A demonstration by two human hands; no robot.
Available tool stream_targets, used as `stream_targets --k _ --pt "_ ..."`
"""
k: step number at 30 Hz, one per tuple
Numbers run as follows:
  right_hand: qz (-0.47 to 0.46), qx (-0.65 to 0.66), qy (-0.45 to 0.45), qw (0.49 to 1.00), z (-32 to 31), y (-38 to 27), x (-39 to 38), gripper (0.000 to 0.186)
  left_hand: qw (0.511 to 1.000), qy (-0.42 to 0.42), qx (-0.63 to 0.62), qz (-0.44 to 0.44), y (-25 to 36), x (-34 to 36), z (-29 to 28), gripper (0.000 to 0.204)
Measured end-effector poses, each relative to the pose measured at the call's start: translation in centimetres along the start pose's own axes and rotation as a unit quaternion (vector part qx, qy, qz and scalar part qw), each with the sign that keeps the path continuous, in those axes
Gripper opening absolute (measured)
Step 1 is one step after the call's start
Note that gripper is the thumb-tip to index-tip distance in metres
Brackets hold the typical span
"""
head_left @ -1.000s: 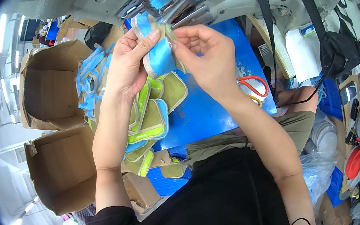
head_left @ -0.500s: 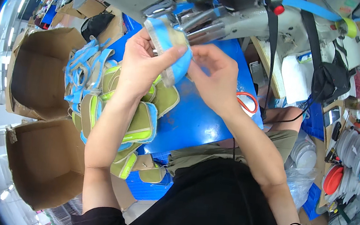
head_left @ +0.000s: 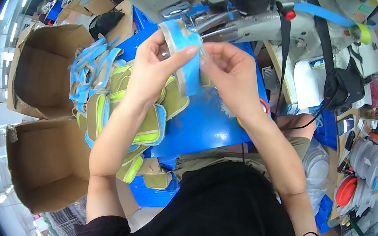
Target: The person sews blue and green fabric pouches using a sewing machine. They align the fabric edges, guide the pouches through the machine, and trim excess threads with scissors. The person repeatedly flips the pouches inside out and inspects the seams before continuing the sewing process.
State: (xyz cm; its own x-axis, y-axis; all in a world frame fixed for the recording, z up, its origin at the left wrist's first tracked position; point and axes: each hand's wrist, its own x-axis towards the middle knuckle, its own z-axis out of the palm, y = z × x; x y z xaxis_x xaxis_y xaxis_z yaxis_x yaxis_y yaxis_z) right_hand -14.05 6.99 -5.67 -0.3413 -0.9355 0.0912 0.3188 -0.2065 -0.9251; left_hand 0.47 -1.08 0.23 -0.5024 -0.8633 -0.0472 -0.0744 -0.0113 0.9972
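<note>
Up by the sewing machine (head_left: 256,34), both my hands hold a blue fabric piece (head_left: 189,76) with beige edging above the table. My left hand (head_left: 154,66) is closed on it, thumb pressed on its front face. On its right edge, my right hand (head_left: 234,74) pinches with thumb and fingertips; the exact spot is partly hidden. Below and left of my left hand lies a heap of olive fabric pieces (head_left: 150,130) with lime strips and blue edges. Blue and grey fabric strips (head_left: 92,66) are piled beyond it. Behind my right forearm, red-handled scissors (head_left: 264,106) show only in part.
Two open cardboard boxes (head_left: 44,69) stand on the left, one nearer than the other. The blue tabletop (head_left: 197,128) spans the middle. A black pouch (head_left: 345,87) hangs at the right by straps. Reels of pale tape (head_left: 367,158) and a red reel (head_left: 346,190) stand far right.
The fabric piece has turned and hangs more upright, showing more blue. My right hand has shifted slightly right, its fingers drawn together at the edge. My forearm now covers more of the scissors.
</note>
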Motion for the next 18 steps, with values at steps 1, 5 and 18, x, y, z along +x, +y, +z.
stream_targets --k 1,5,18 --pt "-0.008 0.004 -0.005 1.0 0.0 0.1 -0.1 0.021 1.0 0.005 0.011 0.01 -0.1 -0.2 -0.2 0.034" --pt "-0.041 0.019 -0.018 0.999 -0.1 1.2 -0.5 0.023 0.996 -0.001 -0.086 -0.039 0.7 -1.0 -0.8 0.025" --pt "-0.042 0.029 -0.045 0.998 -1.6 1.2 -1.6 0.023 0.971 0.044 -0.182 -0.147 0.8 -1.9 1.1 0.023"
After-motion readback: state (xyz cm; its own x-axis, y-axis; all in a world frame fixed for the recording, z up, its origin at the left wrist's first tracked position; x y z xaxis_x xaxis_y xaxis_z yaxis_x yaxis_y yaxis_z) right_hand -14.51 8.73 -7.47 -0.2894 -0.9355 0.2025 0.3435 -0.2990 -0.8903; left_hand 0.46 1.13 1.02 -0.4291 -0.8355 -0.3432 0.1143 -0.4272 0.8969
